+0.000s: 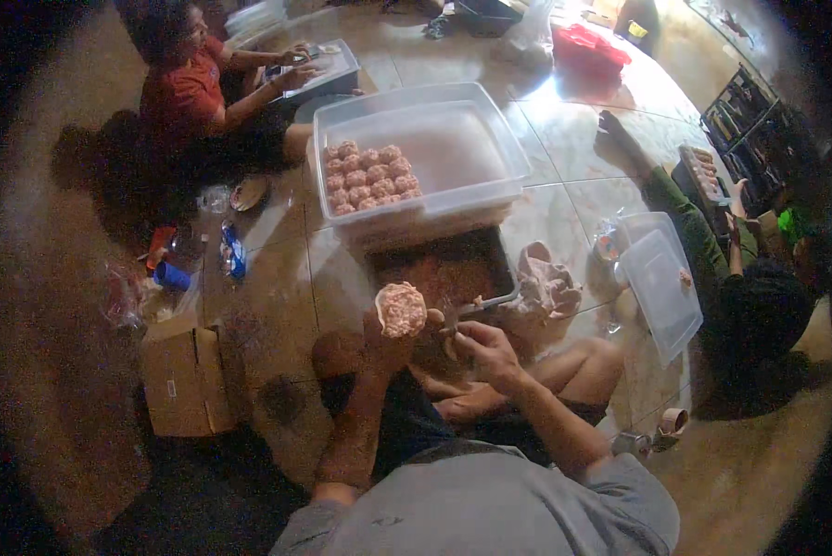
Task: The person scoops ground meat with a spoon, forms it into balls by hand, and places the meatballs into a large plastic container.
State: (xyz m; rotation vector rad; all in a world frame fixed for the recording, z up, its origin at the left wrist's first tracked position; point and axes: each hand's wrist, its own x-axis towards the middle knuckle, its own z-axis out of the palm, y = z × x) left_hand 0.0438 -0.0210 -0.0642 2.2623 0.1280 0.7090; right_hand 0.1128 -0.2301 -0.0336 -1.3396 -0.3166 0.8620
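My left hand (386,347) holds up a round wrapper (381,316) heaped with pinkish minced filling (403,311). Just to its right, my right hand (485,351) grips a small utensil (450,313), perhaps a fork or knife, between thumb and fingers; its exact kind is not clear. Beyond my hands lies a dark tray (509,267) with some reddish stuff inside, partly under a large translucent plastic bin (430,208). Rows of round filled dumplings (370,174) fill the left part of the bin.
A crumpled cloth (546,281) lies right of the tray, with translucent lids (662,292) farther right. A cardboard box (183,379) and a blue cup (172,276) are at left. One person in red (186,90) sits upper left; another (749,306) is at right, beside a dumpling tray (701,174).
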